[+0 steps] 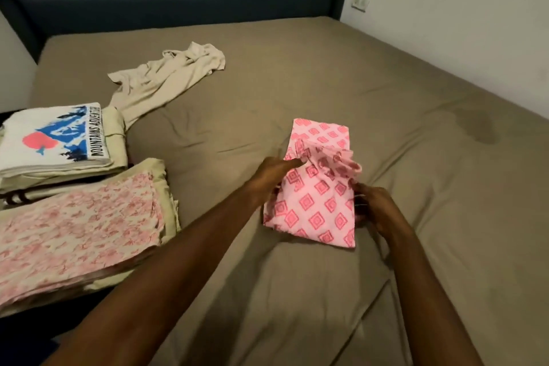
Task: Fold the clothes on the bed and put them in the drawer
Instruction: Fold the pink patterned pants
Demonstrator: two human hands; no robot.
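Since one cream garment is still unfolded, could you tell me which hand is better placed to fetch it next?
Probably the left hand: the cream garment lies up and left of it, while the right hand sits beyond the pink cloth.

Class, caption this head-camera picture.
Both hands fold a pink diamond-print garment on the bed.

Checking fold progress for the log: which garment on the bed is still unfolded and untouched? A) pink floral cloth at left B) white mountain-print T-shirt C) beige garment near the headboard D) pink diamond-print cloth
C: the beige garment lies crumpled and spread out with no hand on it, while the T-shirt and floral cloth sit folded in stacks, and the left hand and right hand are working the diamond-print cloth.
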